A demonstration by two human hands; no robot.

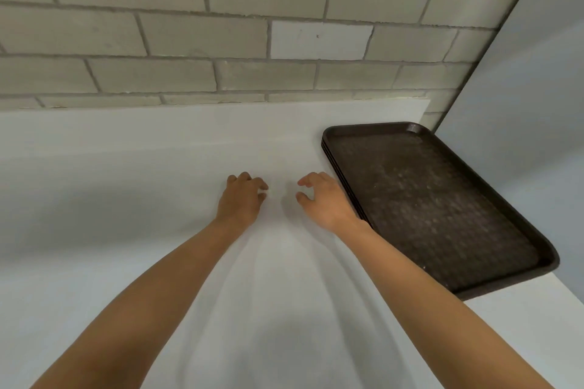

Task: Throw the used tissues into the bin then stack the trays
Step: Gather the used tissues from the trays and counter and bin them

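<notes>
A stack of dark brown trays point(436, 208) lies on the right side of the white table point(126, 183), its near corner hanging over the table's right edge. Nothing lies in the top tray. My left hand point(241, 199) hovers over the middle of the table with loosely curled fingers and holds nothing. My right hand point(322, 199) hangs just left of the stack's long edge, fingers relaxed and apart, also holding nothing. No tissues and no bin are in view.
A grey brick wall point(221, 25) rises behind the table. A pale flat panel point(537, 88) stands to the right of the trays. The white tabletop stretches bare to the left of my hands.
</notes>
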